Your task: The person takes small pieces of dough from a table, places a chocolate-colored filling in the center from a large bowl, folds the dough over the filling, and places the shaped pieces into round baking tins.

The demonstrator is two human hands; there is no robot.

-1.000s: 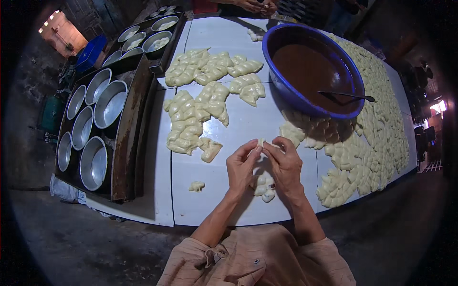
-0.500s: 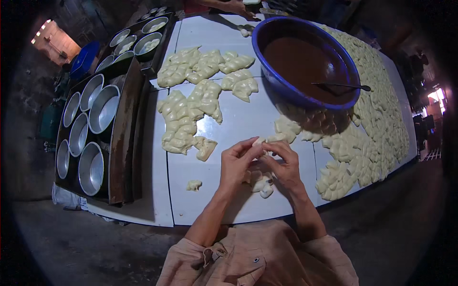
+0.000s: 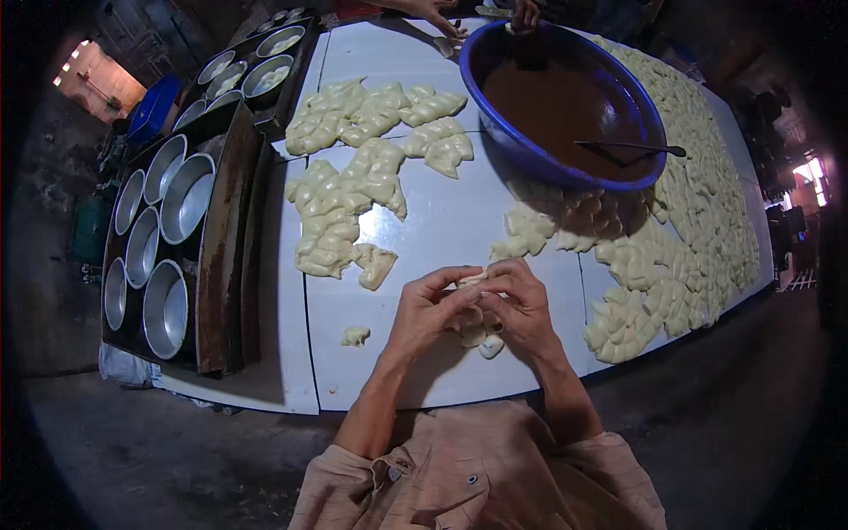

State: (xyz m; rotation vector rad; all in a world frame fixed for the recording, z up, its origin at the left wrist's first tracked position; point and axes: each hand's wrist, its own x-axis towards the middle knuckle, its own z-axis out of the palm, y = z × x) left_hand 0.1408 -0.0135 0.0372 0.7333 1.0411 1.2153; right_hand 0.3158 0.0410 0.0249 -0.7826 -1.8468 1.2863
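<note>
Both my hands meet over the white table near its front edge. The fingertips of my left hand (image 3: 431,305) and my right hand (image 3: 521,300) pinch a small piece of pale dough (image 3: 473,280) between them. Under the hands lie more dough pieces (image 3: 491,345), partly hidden by the fingers. To the left of my left hand a small scrap of dough (image 3: 355,336) rests alone. Farther off, glossy pale dough lumps (image 3: 331,199) are spread in joined clusters, and a wide field of dough pieces (image 3: 680,256) covers the right side.
A blue basin (image 3: 503,132) of brown liquid, a dark spoon (image 3: 632,147) across its rim, stands far right. Round metal tins (image 3: 168,309) fill a dark tray on the left; tins in a farther tray hold dough. Another person's hand (image 3: 439,18) reaches over the far edge.
My hands still work the dough piece, their fingers shifted slightly. A co-worker's other hand has appeared at the basin's far rim. The view has moved a little.
</note>
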